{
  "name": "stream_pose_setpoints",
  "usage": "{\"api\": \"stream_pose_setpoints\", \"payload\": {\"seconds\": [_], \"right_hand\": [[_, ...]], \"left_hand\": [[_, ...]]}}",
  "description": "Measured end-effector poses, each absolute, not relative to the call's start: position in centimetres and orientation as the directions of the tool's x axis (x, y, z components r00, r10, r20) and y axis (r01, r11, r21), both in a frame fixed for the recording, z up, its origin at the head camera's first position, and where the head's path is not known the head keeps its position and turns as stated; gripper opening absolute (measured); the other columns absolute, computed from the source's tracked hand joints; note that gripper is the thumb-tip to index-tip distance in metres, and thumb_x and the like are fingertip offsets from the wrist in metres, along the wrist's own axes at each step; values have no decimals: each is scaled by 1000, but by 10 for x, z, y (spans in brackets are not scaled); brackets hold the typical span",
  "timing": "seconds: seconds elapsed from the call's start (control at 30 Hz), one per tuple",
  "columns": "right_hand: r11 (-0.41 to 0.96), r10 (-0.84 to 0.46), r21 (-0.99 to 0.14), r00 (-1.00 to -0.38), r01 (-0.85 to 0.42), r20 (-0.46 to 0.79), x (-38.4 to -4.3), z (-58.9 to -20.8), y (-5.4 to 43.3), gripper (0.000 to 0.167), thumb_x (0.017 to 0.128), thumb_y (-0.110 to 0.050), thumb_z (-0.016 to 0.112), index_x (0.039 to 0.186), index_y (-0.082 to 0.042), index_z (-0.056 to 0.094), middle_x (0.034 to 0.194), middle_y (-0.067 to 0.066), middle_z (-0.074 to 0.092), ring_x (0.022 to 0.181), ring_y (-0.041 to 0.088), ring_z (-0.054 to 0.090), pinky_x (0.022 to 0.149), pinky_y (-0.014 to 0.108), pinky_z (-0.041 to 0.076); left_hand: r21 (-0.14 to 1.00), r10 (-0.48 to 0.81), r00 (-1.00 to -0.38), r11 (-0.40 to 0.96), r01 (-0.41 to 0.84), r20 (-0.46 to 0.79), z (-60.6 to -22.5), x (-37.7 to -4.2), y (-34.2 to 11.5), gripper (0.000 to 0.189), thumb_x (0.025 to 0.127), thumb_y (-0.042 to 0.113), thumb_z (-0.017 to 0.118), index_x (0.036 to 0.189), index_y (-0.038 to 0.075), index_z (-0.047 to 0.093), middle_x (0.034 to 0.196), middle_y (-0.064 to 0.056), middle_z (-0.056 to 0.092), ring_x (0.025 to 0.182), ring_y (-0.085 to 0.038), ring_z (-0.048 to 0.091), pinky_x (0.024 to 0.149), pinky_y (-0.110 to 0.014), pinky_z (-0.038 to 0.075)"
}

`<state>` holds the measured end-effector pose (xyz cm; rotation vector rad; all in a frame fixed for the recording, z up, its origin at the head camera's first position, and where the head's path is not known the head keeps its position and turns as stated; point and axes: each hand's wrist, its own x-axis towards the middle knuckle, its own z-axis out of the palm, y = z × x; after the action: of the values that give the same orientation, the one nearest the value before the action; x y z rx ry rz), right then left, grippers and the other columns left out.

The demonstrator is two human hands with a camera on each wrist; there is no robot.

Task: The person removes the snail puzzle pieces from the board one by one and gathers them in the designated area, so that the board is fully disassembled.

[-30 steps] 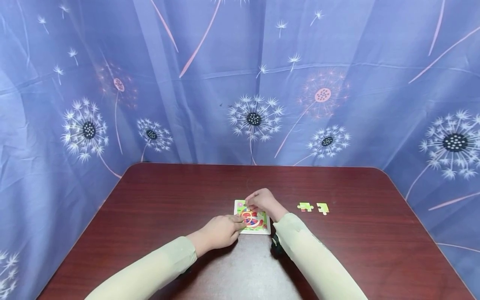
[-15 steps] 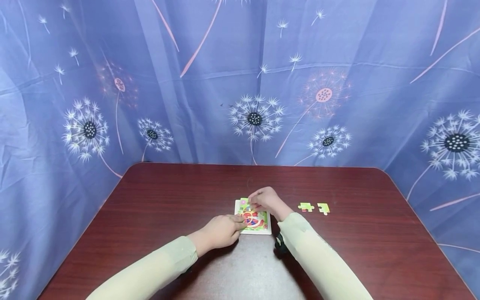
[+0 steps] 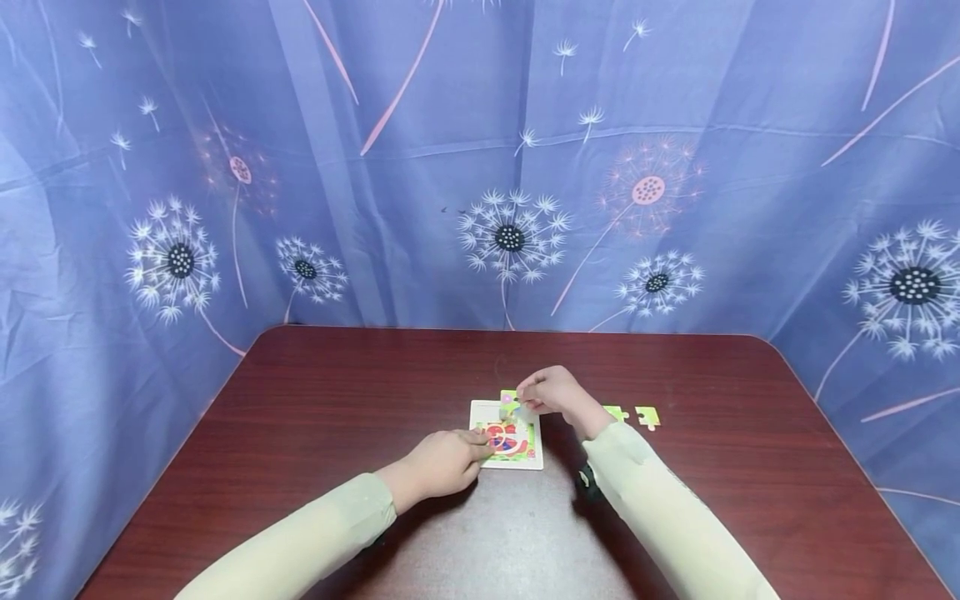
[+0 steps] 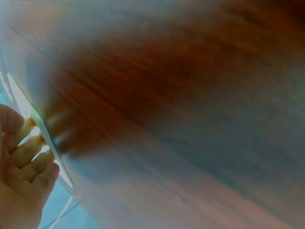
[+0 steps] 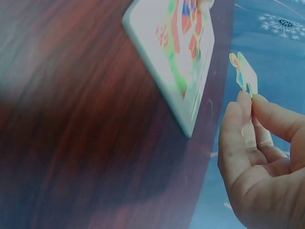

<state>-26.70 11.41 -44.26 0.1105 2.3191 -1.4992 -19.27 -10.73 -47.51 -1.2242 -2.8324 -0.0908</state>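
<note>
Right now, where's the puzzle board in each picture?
Head: the board is just below the middle, with the left hand touching it.
Left wrist: at the far left, a thin slanting strip partly behind the fingers.
Right wrist: top middle, cut off by the top edge.
Shared landmark: the table.

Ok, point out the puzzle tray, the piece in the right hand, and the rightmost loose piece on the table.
Puzzle tray (image 5: 162,67): right wrist view, white rim.
Held puzzle piece (image 5: 248,71): right wrist view, pale face.
Rightmost loose puzzle piece (image 3: 647,415): head view, green middle.

No legible text, label, brand, number or sign anywhere in these views.
</note>
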Motion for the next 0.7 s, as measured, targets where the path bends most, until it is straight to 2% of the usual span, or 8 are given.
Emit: {"api": "stream_pose_setpoints", "payload": {"seconds": [0.17, 0.47, 0.7], "right_hand": [[451, -152, -857, -924, 250, -350, -267, -440, 130, 19, 95, -1, 63, 107, 10, 71, 85, 6, 72, 72, 11, 63, 75, 30, 63], [465, -197, -854, -914, 233, -356, -265, -438, 163, 21, 96, 0, 59, 111, 13, 67, 83, 3, 68, 72, 10, 60, 70, 24, 60], [467, -182, -849, -913, 246, -365, -265, -441, 184, 21, 95, 3, 57, 112, 15, 65, 77, 0, 65, 69, 8, 59, 66, 21, 58]], "left_hand": [[35, 724, -686, 686, 727, 74, -477, -193, -107, 33, 96, 16, 58, 124, 15, 76, 133, -3, 72, 123, -18, 70, 102, -33, 57], [24, 723, -688, 688, 725, 66, -475, -192, -107, 33, 96, 17, 58, 125, 15, 75, 134, -2, 72, 124, -18, 69, 103, -32, 57], [16, 721, -688, 689, 725, 80, -473, -192, -106, 31, 97, 18, 59, 122, 16, 77, 131, -1, 74, 122, -17, 70, 101, -32, 58]]}}
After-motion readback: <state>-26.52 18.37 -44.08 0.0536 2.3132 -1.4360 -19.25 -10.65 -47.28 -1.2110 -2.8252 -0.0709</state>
